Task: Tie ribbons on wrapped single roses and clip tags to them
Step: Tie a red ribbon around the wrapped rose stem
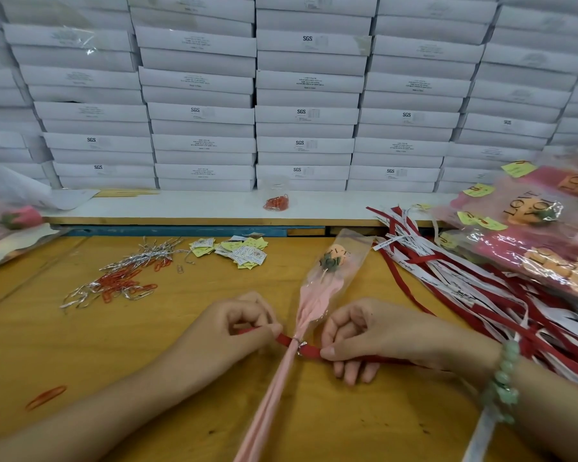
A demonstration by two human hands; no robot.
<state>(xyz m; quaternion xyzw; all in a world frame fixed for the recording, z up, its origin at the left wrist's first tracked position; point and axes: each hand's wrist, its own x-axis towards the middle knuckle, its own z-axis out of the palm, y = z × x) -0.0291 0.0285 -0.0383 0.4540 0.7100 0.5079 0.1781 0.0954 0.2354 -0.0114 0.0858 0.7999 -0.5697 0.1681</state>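
At lower centre, my left hand (244,325) and right hand (357,335) each pinch the red ribbon (311,349) crossing the wrapped rose (317,295). I'd pull both ends evenly, keeping it flat.

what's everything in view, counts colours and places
wrapped rose: one, pink paper in clear sleeve, table centre
red ribbon: one, red, across the rose's stem
loose ribbons: many, red and white, table right
tagged roses: several, pink, far right
tags: a heap, yellow and white, behind the rose
paper clips: many, red and silver, table left
clip bag: one, clear, red clips, white ledge
boxes: many, white, stacked behind
bracelet: one, green beads, right wrist
left hand: pinches the ribbon's left end
right hand: pinches the ribbon's right side
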